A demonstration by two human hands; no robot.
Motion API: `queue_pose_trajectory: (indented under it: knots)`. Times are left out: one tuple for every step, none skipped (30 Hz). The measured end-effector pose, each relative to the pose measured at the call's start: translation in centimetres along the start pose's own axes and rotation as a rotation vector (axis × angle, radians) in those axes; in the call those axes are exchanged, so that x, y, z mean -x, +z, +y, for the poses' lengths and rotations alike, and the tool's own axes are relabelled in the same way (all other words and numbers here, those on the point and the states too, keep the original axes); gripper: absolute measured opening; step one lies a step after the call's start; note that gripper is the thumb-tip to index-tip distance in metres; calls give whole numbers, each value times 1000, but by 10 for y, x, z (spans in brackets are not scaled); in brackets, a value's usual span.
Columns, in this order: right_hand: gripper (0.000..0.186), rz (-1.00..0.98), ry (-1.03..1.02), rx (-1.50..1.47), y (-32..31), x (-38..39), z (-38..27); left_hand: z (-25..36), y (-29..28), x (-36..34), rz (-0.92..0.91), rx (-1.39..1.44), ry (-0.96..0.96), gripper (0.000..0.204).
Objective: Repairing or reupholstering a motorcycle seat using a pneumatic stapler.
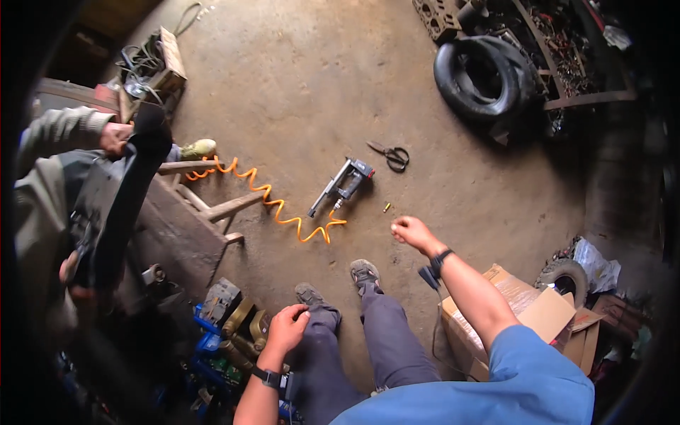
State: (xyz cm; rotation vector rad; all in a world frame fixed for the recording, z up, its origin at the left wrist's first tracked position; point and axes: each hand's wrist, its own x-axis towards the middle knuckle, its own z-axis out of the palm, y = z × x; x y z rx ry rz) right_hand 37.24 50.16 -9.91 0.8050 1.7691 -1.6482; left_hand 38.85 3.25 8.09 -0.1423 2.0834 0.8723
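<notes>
My right hand (411, 234) is held out over the floor, its fingers curled and pressed together; anything inside them is hidden. Just beyond it lies a small yellow-green piece (387, 207). A grey and black air nail gun (347, 183) rests on its side, joined to an orange coiled air hose (281, 214). Black-handled scissors (394, 154) lie past the nail gun with their blades pointing left. Beside my knee is my left hand (286, 327), loosely bent with the thumb apart and nothing seen in it. Whether it touches the trouser leg, I cannot tell.
At the left, another person holds a long dark part (127, 198) over a wooden bench (185, 230). Rubber inner tubes (482, 78) lie far right. A cardboard box (496, 297) stands near my right arm, metal parts (244, 319) by my left.
</notes>
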Motion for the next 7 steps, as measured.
queue_pose_trajectory:
  knots:
    - [30,43,-63,193,-12,43,-18,6,-13,15,30,-83,7,33]
    - [31,51,-145,200,-21,87,-40,13,-28,32,25,-138,-1,35]
    - [30,78,-182,216,-29,131,-65,21,-41,45,61,-211,-9,36]
    - [30,63,-247,169,-38,176,-93,27,-55,57,78,-201,1,36]
    - [31,25,-276,139,-51,224,-120,29,-68,68,29,-258,-44,38]
    - [31,17,-255,153,-62,264,-146,27,-79,70,-5,-328,-97,40]
    - [31,-25,-276,170,-73,300,-171,22,-89,67,-43,-398,-109,44]
